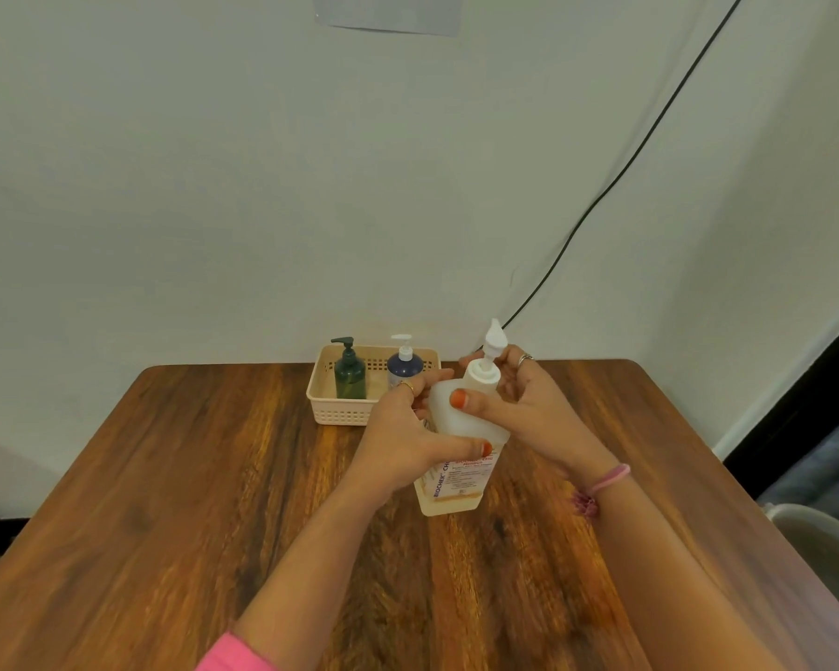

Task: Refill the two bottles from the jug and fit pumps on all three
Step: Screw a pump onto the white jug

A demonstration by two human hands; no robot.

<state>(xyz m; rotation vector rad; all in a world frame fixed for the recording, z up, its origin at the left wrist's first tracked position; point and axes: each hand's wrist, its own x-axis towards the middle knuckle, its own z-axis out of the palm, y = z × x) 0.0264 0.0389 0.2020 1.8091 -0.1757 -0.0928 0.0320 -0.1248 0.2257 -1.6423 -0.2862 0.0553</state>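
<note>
A translucent white jug [456,418] with a printed label stands on the wooden table [214,477]. My left hand [408,438] grips its body from the left. My right hand [519,399] wraps around the jug's neck, with fingers at the collar of a white pump [492,346] seated in the opening. A green bottle [350,372] with a dark pump and a blue bottle [404,365] with a white pump stand upright in a cream basket [333,414] behind the jug.
The basket sits at the table's far edge against a pale wall. A black cable [626,171] runs down the wall to the right. A grey bin [819,530] stands beside the table's right edge.
</note>
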